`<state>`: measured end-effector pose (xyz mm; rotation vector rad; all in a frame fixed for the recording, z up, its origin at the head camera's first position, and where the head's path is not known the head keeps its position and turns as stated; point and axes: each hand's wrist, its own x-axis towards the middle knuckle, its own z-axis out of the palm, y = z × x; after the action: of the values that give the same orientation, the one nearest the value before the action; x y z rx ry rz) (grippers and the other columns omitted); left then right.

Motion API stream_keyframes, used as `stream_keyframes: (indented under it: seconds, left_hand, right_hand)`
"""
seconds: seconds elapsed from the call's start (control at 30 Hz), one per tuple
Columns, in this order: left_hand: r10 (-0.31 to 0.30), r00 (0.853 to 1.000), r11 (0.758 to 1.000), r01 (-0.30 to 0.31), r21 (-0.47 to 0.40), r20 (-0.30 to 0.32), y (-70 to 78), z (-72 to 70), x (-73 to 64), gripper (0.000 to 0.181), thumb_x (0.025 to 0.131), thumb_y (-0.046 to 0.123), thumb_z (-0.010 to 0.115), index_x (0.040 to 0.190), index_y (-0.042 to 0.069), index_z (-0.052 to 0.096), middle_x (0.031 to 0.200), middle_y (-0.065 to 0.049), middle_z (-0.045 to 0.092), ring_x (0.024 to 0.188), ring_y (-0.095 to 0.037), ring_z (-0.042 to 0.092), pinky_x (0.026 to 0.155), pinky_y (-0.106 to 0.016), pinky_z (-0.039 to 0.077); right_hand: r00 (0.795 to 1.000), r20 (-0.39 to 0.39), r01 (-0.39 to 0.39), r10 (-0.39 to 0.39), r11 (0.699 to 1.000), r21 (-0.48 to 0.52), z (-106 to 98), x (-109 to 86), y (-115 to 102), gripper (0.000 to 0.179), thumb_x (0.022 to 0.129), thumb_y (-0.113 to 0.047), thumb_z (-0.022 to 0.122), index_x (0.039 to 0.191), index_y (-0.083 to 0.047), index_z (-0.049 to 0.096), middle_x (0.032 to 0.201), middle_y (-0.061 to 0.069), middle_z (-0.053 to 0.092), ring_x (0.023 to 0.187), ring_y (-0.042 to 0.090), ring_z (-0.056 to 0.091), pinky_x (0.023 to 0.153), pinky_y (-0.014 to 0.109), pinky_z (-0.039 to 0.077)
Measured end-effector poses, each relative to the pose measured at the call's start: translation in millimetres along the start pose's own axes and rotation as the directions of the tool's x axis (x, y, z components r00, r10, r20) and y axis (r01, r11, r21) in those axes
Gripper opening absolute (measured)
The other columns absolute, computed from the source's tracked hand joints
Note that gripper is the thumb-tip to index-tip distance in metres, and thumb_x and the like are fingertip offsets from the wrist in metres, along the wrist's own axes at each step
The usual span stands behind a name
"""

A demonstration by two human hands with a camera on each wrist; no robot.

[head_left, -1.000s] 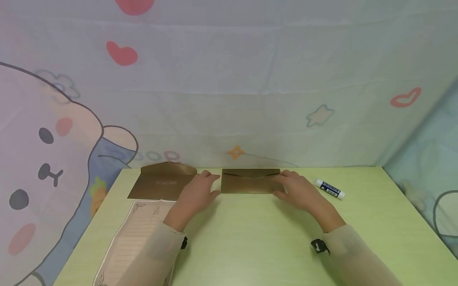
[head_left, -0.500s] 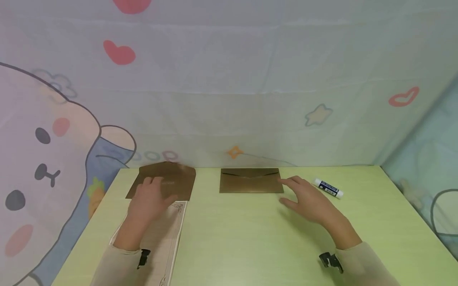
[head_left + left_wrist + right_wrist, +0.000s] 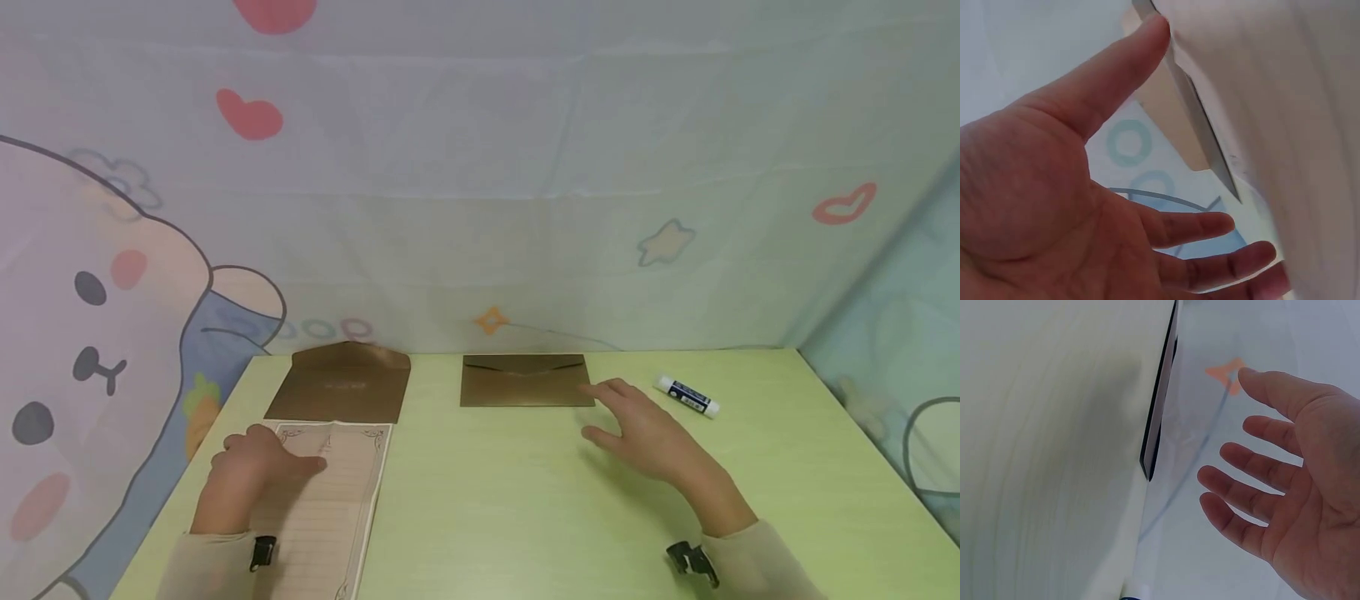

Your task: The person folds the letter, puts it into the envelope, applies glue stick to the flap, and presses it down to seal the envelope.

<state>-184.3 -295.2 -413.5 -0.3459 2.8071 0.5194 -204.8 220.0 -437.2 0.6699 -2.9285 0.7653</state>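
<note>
My left hand point(image 3: 251, 475) hovers over the left side of a sheet of lined letter paper point(image 3: 345, 500) with ornate corners. In the left wrist view its fingers point(image 3: 1197, 228) are spread and relaxed beside the paper's edge, holding nothing. Above the sheet lies a brown envelope point(image 3: 337, 396) with its flap raised. A second brown envelope point(image 3: 525, 387), flap folded down, lies at the back middle of the table. Just right of it is my right hand point(image 3: 656, 437), fingers loosely bent, index fingertip overlapping its right corner in the head view; the right wrist view shows nothing in it.
A glue stick point(image 3: 686, 396) with white ends and a dark blue label lies behind and right of my right hand. The pale green table point(image 3: 487, 517) ends at a printed fabric backdrop point(image 3: 450, 167). Dark straps show at both wrists.
My left hand has moved left and toward me, from between the envelopes to over the paper. My right hand has drawn back slightly from the folded envelope, which stays in place.
</note>
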Motion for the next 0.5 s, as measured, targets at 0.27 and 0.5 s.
stream_keyframes:
  seconds: [0.27,0.5]
  left_hand:
    - [-0.066,0.998,0.997,0.066,0.042,0.010,-5.0,6.7,3.7,0.101,0.079,0.052,0.089,0.118,-0.027,0.040,0.108,-0.045,0.048,0.109,-0.065,0.051,0.093,-0.068,0.048]
    - [-0.052,0.998,0.999,0.052,-0.004,0.024,-18.7,2.3,8.2,0.088,0.082,0.042,0.089,0.117,-0.026,0.045,0.111,-0.043,0.058,0.107,-0.061,0.057,0.089,-0.068,0.051]
  right_hand:
    - [1.000,-0.001,0.007,-0.007,1.000,0.006,2.5,-1.3,-0.5,0.059,0.102,-0.030,0.074,0.154,-0.011,0.053,0.147,0.011,0.056,0.132,0.038,0.058,0.102,0.058,0.052]
    - [1.000,-0.003,0.009,-0.009,1.000,-0.001,2.6,-1.3,-0.7,0.059,0.102,-0.029,0.074,0.154,-0.009,0.054,0.146,0.011,0.056,0.131,0.038,0.058,0.101,0.058,0.053]
